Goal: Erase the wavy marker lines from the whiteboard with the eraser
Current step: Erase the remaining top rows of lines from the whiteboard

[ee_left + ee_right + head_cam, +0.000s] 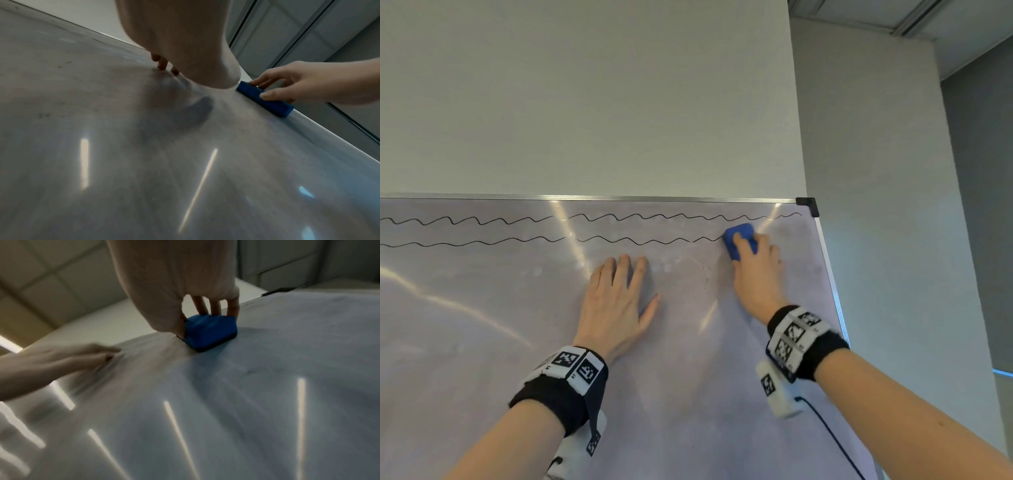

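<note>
Two black wavy marker lines run across the top of the whiteboard [482,325]: the upper line [654,216] reaches almost to the right edge, the lower line [619,238] ends at the eraser. My right hand [755,260] grips the blue eraser [739,236] and presses it on the board at the lower line's right end; the eraser [265,99] [209,332] is held between thumb and fingers. My left hand [619,294] lies flat on the board below the lines, fingers straight.
The board's metal frame ends in a black corner cap [808,205] just right of the eraser. A grey wall [876,205] stands beyond the right edge. A black cable [832,442] hangs from my right wrist band.
</note>
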The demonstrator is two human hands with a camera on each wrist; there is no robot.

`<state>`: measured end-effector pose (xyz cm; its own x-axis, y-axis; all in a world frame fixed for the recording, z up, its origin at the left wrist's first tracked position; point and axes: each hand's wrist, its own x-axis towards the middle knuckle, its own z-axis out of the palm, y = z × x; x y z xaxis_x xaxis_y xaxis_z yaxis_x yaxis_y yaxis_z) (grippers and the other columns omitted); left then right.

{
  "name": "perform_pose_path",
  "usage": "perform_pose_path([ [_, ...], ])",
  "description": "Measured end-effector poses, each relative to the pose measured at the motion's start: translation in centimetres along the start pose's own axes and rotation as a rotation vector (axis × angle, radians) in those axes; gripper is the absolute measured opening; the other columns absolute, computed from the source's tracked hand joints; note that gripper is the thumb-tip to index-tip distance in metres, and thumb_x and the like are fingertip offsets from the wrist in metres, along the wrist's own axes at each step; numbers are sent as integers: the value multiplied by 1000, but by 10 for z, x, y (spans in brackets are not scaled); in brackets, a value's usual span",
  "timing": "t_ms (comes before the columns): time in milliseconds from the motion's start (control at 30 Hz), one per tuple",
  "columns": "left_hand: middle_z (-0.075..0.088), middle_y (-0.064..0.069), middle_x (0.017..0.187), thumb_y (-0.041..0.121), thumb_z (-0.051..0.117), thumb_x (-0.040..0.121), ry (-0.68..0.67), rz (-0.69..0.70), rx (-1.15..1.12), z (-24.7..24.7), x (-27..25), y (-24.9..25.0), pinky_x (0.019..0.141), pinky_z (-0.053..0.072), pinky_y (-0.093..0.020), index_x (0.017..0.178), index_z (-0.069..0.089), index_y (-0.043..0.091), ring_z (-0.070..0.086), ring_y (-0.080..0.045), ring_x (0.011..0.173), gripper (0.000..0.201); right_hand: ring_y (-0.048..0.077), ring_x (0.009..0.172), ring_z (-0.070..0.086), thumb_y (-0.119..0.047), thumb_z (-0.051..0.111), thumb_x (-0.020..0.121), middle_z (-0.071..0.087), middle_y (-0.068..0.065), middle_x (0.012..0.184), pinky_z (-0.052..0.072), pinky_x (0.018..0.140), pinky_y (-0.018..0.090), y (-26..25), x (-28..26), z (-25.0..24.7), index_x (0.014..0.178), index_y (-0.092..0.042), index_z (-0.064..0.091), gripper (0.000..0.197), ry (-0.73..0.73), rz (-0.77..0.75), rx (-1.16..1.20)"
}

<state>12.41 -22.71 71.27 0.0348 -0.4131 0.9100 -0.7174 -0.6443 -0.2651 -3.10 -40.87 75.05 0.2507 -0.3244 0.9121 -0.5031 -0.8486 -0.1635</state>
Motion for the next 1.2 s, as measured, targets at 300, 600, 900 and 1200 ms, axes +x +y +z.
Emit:
perform_pose_path([
  [300,54,-13,109,53,29,91,-18,32,-28,-8,3,-9,79,41,-43,133,47,7,50,-32,91,65,36,110,38,-15,46,93,30,16,138,39,87,45,22,6,-2,139,-19,33,47,12,98,8],
  [600,54,-18,118,54,26,92,-34,59,-41,-5,1,-13,85,43,-46,134,47,4,51,-36,97,69,41,103,47,-12,59,87,42,20,135,42,80,48,7,-21,9,137,-16,44,52,12,-217,-33],
  [900,54,-19,118,54,31,90,-29,43,-60,-3,1,-10,83,43,-45,131,49,4,51,-37,98,68,39,104,45,-13,57,87,39,18,134,41,79,45,-24,-11,9,137,-18,41,53,-6,-136,-66],
  [1200,53,-18,120,55,29,90,-46,53,-50,-5,1,-12,85,43,-45,133,47,5,51,-37,100,68,36,110,37,-11,48,91,30,16,138,35,86,44,-9,9,0,138,-19,33,50,38,125,-7],
])
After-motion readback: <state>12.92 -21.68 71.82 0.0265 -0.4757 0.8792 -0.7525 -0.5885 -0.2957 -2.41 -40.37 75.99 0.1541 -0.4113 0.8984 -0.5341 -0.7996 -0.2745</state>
